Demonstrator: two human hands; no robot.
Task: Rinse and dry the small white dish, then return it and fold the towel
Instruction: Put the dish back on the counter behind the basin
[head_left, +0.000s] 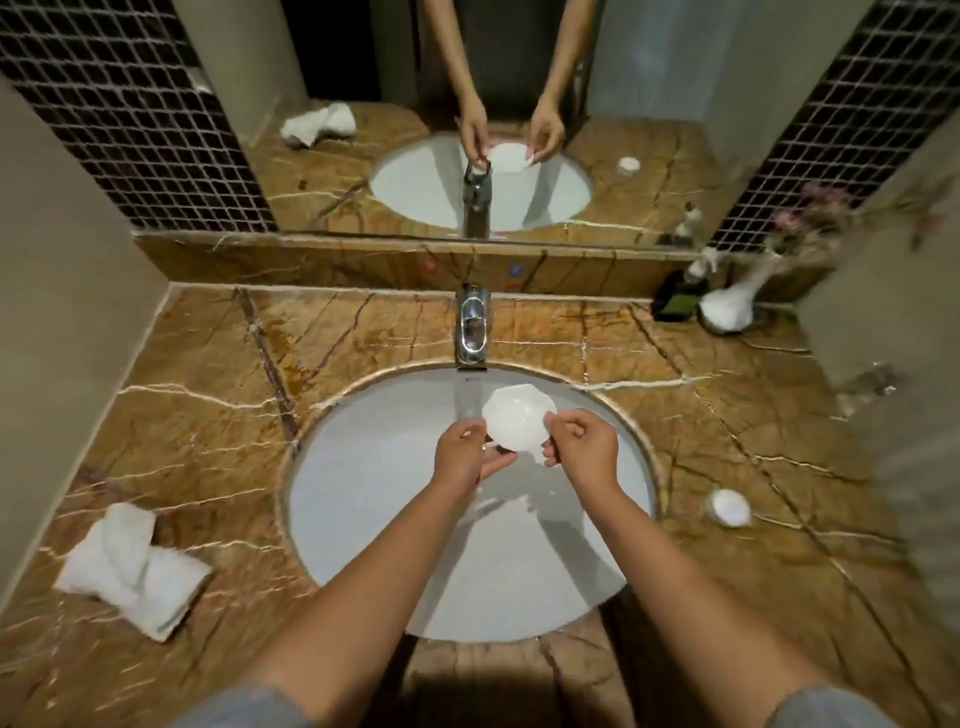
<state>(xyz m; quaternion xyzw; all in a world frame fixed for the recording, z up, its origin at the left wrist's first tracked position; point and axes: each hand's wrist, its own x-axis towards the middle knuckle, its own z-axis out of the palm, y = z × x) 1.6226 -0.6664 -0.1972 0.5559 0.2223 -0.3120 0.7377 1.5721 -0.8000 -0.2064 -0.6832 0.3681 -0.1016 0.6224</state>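
Observation:
The small white dish (514, 418) hangs over the round white sink (363, 499), just to the right of the water stream falling from the chrome tap (471, 325). My left hand (462, 452) grips its left rim from below. My right hand (582, 447) pinches its right rim. A crumpled white towel (130, 569) lies on the brown marble counter (208, 395), at the left near the front edge.
A small round white object (730, 507) sits on the counter right of the sink. A white vase (730, 306) with pink flowers and a dark bottle (675, 301) stand in the back right corner. A mirror (467, 119) rises behind the tap.

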